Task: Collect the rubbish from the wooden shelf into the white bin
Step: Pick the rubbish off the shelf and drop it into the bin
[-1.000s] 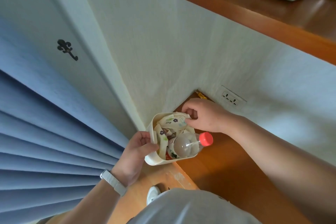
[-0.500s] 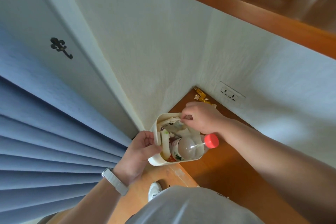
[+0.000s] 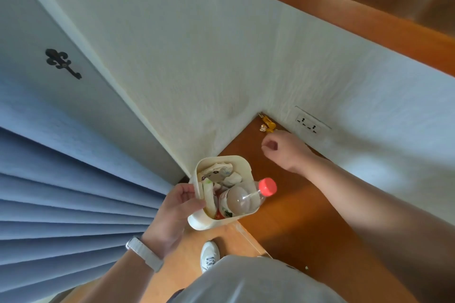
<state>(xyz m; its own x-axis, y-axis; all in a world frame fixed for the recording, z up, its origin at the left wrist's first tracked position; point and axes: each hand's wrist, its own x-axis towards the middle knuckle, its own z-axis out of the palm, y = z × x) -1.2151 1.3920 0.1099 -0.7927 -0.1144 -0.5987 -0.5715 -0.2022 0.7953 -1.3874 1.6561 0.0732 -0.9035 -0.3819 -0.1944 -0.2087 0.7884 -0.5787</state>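
Note:
My left hand (image 3: 176,206) grips the rim of a small white bin (image 3: 242,162), held at the near left corner of the wooden shelf (image 3: 293,206). The bin holds crumpled paper (image 3: 218,173) and a clear plastic bottle (image 3: 242,200) whose red cap sticks out over the rim. My right hand (image 3: 285,149) hovers over the shelf with fingers loosely curled and nothing in them, just short of some gold wrappers (image 3: 267,126) lying in the far corner against the wall.
A wall socket (image 3: 307,125) sits just above the shelf behind my right hand. An upper wooden shelf (image 3: 369,19) runs across the top right. Blue curtains (image 3: 61,192) hang at the left. My shoe (image 3: 209,254) is on the floor below.
My right hand has left the bin, where it pushed paper in, and moved away toward the far corner with the gold wrappers. The bin stays in my left hand.

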